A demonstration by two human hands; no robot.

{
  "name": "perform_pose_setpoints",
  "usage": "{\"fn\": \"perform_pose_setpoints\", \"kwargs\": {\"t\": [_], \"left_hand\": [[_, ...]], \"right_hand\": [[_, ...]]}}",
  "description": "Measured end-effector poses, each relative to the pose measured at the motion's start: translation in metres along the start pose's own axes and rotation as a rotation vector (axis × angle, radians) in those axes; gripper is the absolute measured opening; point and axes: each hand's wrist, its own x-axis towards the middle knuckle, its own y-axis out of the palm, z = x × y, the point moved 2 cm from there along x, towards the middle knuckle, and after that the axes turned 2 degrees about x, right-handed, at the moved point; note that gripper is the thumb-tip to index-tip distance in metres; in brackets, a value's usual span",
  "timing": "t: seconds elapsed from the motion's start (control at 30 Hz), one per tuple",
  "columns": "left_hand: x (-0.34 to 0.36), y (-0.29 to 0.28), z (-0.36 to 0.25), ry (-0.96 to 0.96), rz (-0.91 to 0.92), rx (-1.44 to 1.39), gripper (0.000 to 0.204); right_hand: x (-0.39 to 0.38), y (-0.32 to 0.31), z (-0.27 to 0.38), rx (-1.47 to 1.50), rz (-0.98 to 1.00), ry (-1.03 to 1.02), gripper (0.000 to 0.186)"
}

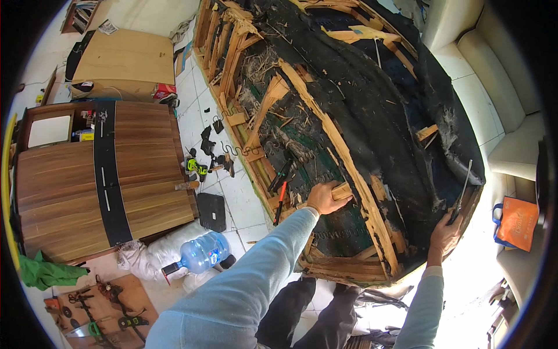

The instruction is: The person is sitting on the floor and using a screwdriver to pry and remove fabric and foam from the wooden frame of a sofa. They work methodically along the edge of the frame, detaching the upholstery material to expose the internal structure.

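My left hand [326, 199] is clenched round a short piece of pale wood [342, 192]; whether it belongs to a tool, I cannot tell. My right hand [445, 237] grips a long, thin metal tool [465, 186], tip upward, by the frame's near right corner. The stripped sofa frame [343, 272] lies in front of me on white tiles, filling most of the space ahead.

Lettering: an orange bag [517, 224], right, carries pale print on its front. A blue label wraps the clear blue water bottle [200, 255], lying on its side at my left; its print is too small to make out. A red box [164, 91] beyond the cabinet also seems printed.

In the way: a splintered rail [334, 136] runs lengthwise past my left hand, with torn black cloth [366, 104] heaped to its right. Bent zigzag springs [235, 149] stick out along the left side. A red-handled tool [281, 200] rests inside, just left of my grip.

Around: a green-and-black drill [196, 167] and a black case [211, 212] on the tiles, between frame and wood-grain cabinet [148, 154]. Tools lie on a brown board [131, 291], lower left. A cream sofa [494, 75] stands along the right.
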Motion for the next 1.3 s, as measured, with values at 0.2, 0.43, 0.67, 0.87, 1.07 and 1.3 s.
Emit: {"fn": "perform_pose_setpoints", "kwargs": {"t": [0.2,0.43,0.67,0.87,1.07,1.3], "left_hand": [[-0.003,0.002,0.005,-0.036,0.013,0.03,0.059],[-0.014,-0.009,-0.026,-0.376,0.08,0.29,0.072],[-0.019,0.02,-0.044,-0.821,-0.15,0.082,0.104],[-0.022,0.027,-0.018,-0.726,-0.1,0.056,0.104],[-0.035,0.022,-0.033,-0.602,-0.084,0.13,0.104],[-0.213,0.089,-0.097,-0.56,-0.242,-0.072,0.098]], "right_hand": [[-0.001,-0.002,0.002,-0.015,-0.016,-0.071,0.037],[-0.002,-0.004,0.009,-0.005,0.126,0.008,0.036],[-0.004,-0.01,0.017,0.023,0.158,0.017,0.03],[-0.002,-0.016,0.022,0.015,0.169,0.037,0.032],[0.0,-0.008,0.016,0.02,0.162,0.008,0.033],[0.0,-0.009,0.013,0.006,0.176,-0.009,0.034]]}}
